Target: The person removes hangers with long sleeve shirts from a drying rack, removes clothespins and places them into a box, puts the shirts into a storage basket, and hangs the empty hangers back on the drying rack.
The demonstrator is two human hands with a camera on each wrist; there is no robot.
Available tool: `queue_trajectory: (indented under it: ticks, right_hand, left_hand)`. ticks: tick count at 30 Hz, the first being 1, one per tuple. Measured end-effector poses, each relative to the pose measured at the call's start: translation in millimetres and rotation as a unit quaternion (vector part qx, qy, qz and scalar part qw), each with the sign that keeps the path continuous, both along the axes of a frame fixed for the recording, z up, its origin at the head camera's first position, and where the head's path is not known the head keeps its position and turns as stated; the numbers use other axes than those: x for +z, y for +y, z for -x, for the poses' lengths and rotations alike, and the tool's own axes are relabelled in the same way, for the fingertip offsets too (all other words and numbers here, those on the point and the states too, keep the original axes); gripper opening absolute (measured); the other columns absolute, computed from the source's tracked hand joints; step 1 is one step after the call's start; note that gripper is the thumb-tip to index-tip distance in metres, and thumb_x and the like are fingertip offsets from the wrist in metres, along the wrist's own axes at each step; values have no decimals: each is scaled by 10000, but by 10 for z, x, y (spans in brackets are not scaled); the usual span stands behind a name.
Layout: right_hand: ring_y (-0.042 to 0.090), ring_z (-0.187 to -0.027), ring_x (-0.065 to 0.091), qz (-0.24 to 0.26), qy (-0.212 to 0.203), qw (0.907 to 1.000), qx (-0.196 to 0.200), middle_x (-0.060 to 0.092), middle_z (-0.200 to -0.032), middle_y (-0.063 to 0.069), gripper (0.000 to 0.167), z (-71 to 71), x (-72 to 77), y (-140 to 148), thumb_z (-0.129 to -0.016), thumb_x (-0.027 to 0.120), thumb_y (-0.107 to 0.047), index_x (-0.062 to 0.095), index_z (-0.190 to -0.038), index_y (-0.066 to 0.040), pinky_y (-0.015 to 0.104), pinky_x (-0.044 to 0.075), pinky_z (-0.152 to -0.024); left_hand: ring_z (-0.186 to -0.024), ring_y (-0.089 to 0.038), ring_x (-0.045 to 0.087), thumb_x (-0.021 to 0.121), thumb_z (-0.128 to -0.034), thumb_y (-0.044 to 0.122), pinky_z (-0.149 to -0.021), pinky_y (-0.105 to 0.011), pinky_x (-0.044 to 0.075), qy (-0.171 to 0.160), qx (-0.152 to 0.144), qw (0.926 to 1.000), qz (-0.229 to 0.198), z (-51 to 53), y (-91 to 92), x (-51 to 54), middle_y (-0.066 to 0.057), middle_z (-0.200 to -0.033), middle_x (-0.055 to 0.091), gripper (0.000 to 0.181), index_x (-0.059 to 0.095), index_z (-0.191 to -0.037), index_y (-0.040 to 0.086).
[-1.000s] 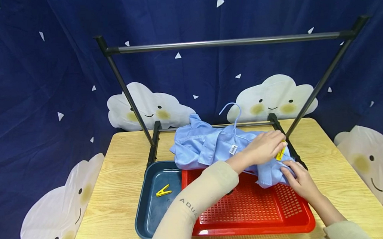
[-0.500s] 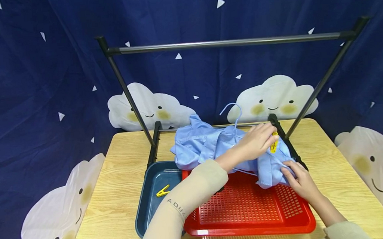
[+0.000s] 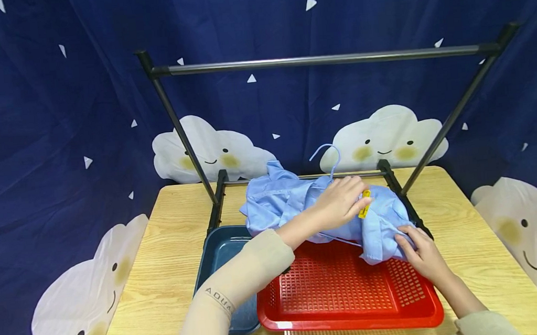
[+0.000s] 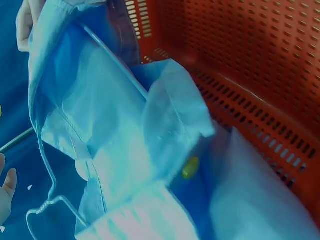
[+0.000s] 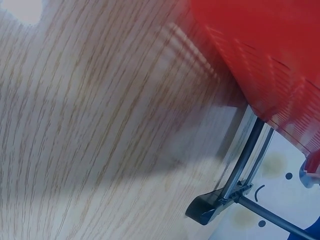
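Note:
A light blue satin shirt lies crumpled across the rear of a red basket, with a blue hanger in it, hook upward. My left hand is over the shirt's middle and pinches a yellow clothespin between thumb and fingers. Farther right, my right hand grips the shirt's right end, thumb on the near side. The left wrist view shows the shirt beside the basket wall, with a small yellow piece at a fold. My right hand is out of sight in the right wrist view.
A dark blue tray stands left of the basket, partly covered by my left arm. Behind, a black garment rack stands on the wooden table, its crossbar above the shirt. A navy curtain hangs at the back.
My left hand has moved left along the shirt, from its right end to its middle, carrying the clothespin. My left arm now hides the yellow clothespin in the tray. My right hand stays put.

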State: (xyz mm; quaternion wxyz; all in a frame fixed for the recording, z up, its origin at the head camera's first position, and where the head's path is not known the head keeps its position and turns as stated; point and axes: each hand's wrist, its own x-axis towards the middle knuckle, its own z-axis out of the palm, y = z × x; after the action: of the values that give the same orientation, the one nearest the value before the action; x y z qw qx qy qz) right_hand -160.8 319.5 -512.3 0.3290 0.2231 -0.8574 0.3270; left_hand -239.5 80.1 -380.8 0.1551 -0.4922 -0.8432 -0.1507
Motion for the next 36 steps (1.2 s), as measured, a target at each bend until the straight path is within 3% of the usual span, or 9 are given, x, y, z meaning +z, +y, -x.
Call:
queue_trajectory:
  ticks: [15, 23, 30, 36]
  right_hand:
    - [-7, -870, 460, -18, -126, 9999, -93, 611, -847, 186, 101, -7, -16, 3, -830, 582, 10, 598, -926, 37, 184, 345, -765]
    - [-4, -871, 459, -43, -155, 9998, -111, 611, -844, 179, 107, -4, -25, 3, -824, 584, 16, 598, -929, 33, 213, 349, -757]
    - [5, -872, 462, -69, -158, 9998, -128, 611, -846, 177, 104, -1, -25, 1, -825, 582, 14, 595, -927, 35, 209, 349, -759]
    - [4, -872, 461, -99, -194, 9996, -173, 614, -848, 171, 115, -5, -31, 3, -816, 585, 23, 595, -930, 30, 204, 350, -760]
  left_hand:
    - [-936, -145, 479, 467, -939, 322, -830, -272, 371, 222, 25, 9997, -50, -52, -492, -104, 15, -963, 501, 242, 539, -1015, 105]
    - [-935, -154, 475, 470, -928, 348, -873, -304, 363, 230, 171, 9994, 182, -67, -741, -156, 5, -942, 484, 269, 523, -994, 93]
    - [-861, -152, 446, 489, -915, 350, -773, -299, 355, 302, 281, 9991, 116, -102, -962, -220, 8, -868, 444, 261, 508, -947, 93]
    - [-833, -155, 439, 500, -911, 340, -764, -302, 354, 501, 406, 9979, 89, -116, -1141, -310, 7, -849, 435, 253, 510, -941, 89]
